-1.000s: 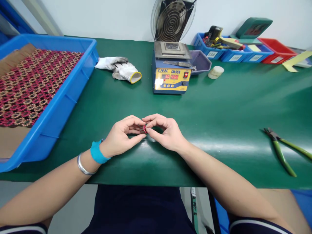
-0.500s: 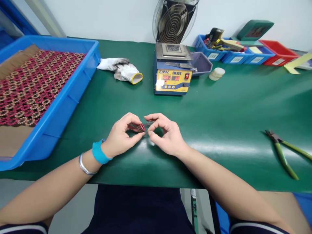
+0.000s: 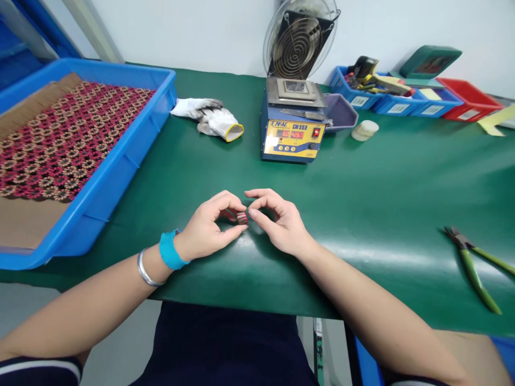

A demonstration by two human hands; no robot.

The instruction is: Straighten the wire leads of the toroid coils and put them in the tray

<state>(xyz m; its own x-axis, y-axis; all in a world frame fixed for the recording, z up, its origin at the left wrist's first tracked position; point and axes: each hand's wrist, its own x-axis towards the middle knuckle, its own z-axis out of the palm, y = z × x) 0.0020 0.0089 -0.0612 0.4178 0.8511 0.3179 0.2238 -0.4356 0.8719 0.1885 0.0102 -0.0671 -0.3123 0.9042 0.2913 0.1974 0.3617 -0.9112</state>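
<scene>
Between its thumb and fingers my left hand [image 3: 213,224] holds a small coil [image 3: 242,217] wound with red and pale wire, above the green table. My right hand [image 3: 279,221] is just to the right of the coil, its thumb and index finger pinched together close to the coil's edge. Whatever is between those fingertips is too small to make out. To the left, a blue tray [image 3: 132,155] holds many similar red and tan coils [image 3: 76,139] in rows on brown card.
Behind the hands stands a CM 558 solder pot [image 3: 292,139] with a fan [image 3: 298,48]. White gloves [image 3: 219,120] lie left of it. A white round container [image 3: 365,130], blue bins [image 3: 396,104] and a red bin [image 3: 469,101] are behind right. Green-handled cutters [image 3: 472,268] lie at right.
The view has shifted a little, moving the scene rightward. The coil has turned in my left hand, and my right thumb and index finger have closed together beside it.
</scene>
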